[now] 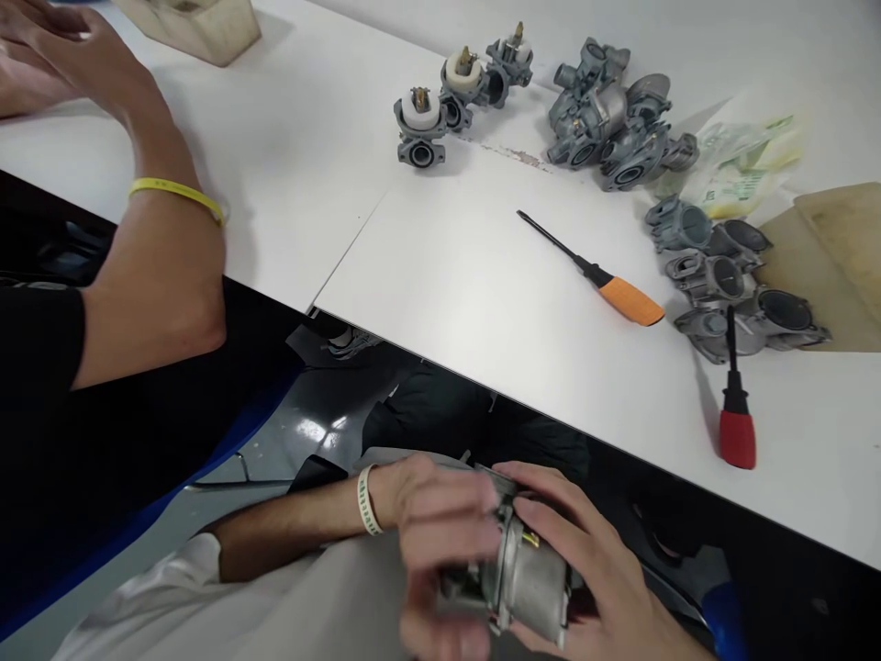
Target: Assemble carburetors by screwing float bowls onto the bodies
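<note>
A grey metal carburetor (533,583) is held over my lap, below the table's front edge. My right hand (592,551) wraps around its right side, with fingers over the top. From the left, my left hand (440,532), wearing a pale wristband (368,500), has its fingers curled at the carburetor's other end. Those fingers are slightly blurred and hide part of the body. A small brass-coloured piece (529,538) shows on the carburetor's upper side.
On the white table (427,266) lie an orange-handled screwdriver (630,301) and a red-handled screwdriver (737,436). Carburetors with white floats (420,110) stand at the back, beside several carburetor bodies (596,115). More metal parts (716,275) lie right. Another person's arm (161,248) rests at left.
</note>
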Action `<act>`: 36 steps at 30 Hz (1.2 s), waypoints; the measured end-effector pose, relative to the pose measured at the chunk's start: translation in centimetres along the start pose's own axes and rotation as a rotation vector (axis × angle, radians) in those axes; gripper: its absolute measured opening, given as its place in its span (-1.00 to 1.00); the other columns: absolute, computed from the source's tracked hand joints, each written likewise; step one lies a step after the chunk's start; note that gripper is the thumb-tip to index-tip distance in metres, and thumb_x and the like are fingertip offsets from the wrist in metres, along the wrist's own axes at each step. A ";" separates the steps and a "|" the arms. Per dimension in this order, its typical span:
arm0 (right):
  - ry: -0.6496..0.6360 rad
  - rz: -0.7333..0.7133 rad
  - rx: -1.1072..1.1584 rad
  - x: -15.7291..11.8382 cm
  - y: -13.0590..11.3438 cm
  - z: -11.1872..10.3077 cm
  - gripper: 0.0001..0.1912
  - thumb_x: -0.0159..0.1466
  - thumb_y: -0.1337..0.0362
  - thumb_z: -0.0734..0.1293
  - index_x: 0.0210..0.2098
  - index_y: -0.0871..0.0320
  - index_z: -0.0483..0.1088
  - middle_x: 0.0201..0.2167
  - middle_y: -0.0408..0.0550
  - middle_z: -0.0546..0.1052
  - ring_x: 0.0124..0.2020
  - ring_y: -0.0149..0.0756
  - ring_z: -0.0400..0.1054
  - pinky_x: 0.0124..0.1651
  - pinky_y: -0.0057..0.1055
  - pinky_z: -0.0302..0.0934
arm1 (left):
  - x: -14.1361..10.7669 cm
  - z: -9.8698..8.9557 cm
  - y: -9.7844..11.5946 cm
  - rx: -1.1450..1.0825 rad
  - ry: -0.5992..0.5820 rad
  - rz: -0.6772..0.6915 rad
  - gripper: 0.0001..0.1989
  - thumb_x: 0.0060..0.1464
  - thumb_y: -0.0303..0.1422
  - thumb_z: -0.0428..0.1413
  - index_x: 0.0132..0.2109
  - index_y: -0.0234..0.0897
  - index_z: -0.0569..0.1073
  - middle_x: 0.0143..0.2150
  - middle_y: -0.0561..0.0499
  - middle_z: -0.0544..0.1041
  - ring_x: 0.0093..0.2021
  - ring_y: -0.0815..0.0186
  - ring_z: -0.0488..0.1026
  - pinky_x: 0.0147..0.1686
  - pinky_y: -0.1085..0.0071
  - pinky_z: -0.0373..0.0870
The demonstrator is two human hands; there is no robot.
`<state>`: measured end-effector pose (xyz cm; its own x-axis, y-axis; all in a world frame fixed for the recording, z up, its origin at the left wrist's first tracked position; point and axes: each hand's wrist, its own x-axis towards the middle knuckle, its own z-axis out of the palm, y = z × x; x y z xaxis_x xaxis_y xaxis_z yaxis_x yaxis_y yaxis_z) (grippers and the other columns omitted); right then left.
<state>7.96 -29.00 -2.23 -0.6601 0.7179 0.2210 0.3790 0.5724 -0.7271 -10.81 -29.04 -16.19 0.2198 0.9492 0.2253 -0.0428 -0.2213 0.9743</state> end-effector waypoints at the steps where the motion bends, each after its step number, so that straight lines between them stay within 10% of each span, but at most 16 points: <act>1: 0.030 -0.014 0.016 0.1 0.2 0.0 -0.38 0.30 0.23 0.38 0.29 0.23 0.15 0.23 0.26 0.27 0.30 -0.07 0.23 0.22 -0.18 0.36 | 0.3 -0.2 1.2 0.005 0.034 0.083 -0.52 0.11 0.21 0.04 0.13 0.30 0.42 -0.27 0.11 0.56 -0.23 0.17 0.54 -0.18 0.16 0.52; 5: 0.133 -0.056 -0.019 0.3 0.8 -0.3 -0.42 0.30 0.27 0.37 0.26 0.21 0.17 0.18 0.24 0.29 0.27 -0.04 0.26 0.21 -0.11 0.36 | 3.0 -2.7 5.9 0.190 -0.008 0.470 -0.43 0.31 -0.30 0.04 0.42 -0.10 0.19 0.16 -0.15 0.50 0.15 0.13 0.47 0.11 0.13 0.47; 11: 0.158 -0.087 -0.148 -0.4 1.3 -2.6 -0.40 0.36 0.22 0.33 0.32 0.25 0.14 0.20 0.28 0.26 0.31 0.02 0.22 0.23 -0.05 0.33 | 5.2 -3.0 7.6 -0.447 -0.407 -0.202 -0.17 0.24 -0.27 0.22 0.49 0.04 -0.03 0.40 -0.29 0.25 0.28 0.04 0.38 0.14 0.11 0.46; 16: 0.181 -0.066 -0.323 -1.1 1.7 -2.5 -0.48 0.30 0.29 0.37 0.21 0.26 0.25 0.14 0.30 0.35 0.28 0.06 0.26 0.15 -0.04 0.41 | 2.9 -0.4 8.3 -0.991 -0.344 -0.525 -0.16 0.11 -0.04 0.29 0.42 0.09 0.10 0.36 -0.22 0.27 0.20 0.00 0.45 0.12 0.03 0.46; 21: 0.146 -0.027 -0.372 -2.0 2.2 -0.9 -0.46 0.30 0.36 0.37 0.24 0.27 0.23 0.20 0.30 0.32 0.32 0.05 0.21 0.18 0.00 0.38 | 1.7 1.0 8.9 -0.805 -0.230 -0.606 -0.10 0.05 -0.25 0.38 0.38 0.13 0.06 0.31 -0.17 0.28 0.07 0.18 0.51 -0.01 0.29 0.53; 26: -0.024 0.061 -0.264 -2.8 1.8 -1.8 -0.04 0.30 -0.29 0.20 0.41 0.28 0.03 0.37 0.34 0.15 0.42 0.00 0.07 0.28 -0.06 0.31 | 0.8 1.6 8.3 -0.752 -0.180 -0.565 -0.21 0.18 -0.20 0.28 0.40 0.10 0.03 0.17 -0.12 0.40 -0.06 0.25 0.54 -0.09 0.30 0.55; 32: 0.156 0.208 0.035 -3.2 1.5 -2.4 -0.64 0.39 0.23 0.32 0.16 0.08 0.36 0.15 0.08 0.45 0.26 -0.14 0.33 0.14 -0.27 0.43 | 0.3 1.3 8.2 -0.621 -0.320 -0.625 -0.15 0.15 -0.23 0.31 0.42 0.07 0.00 0.06 -0.11 0.45 -0.40 0.51 0.36 -0.50 0.60 0.30; 36: 0.147 0.234 0.062 -3.0 1.1 -2.9 -0.70 0.32 0.23 0.41 0.04 0.06 0.43 0.05 0.05 0.50 0.19 -0.14 0.39 0.06 -0.29 0.47 | 0.3 1.3 8.1 -0.597 -0.323 -0.535 -0.17 0.09 -0.27 0.35 0.37 -0.03 0.08 0.22 -0.19 0.35 -0.04 0.27 0.49 -0.16 0.40 0.53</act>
<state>12.19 -29.39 -1.81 -0.4567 0.8799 0.1311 0.4662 0.3623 -0.8071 -9.86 -30.83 -8.21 0.6193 0.7618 -0.1899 -0.3395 0.4780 0.8101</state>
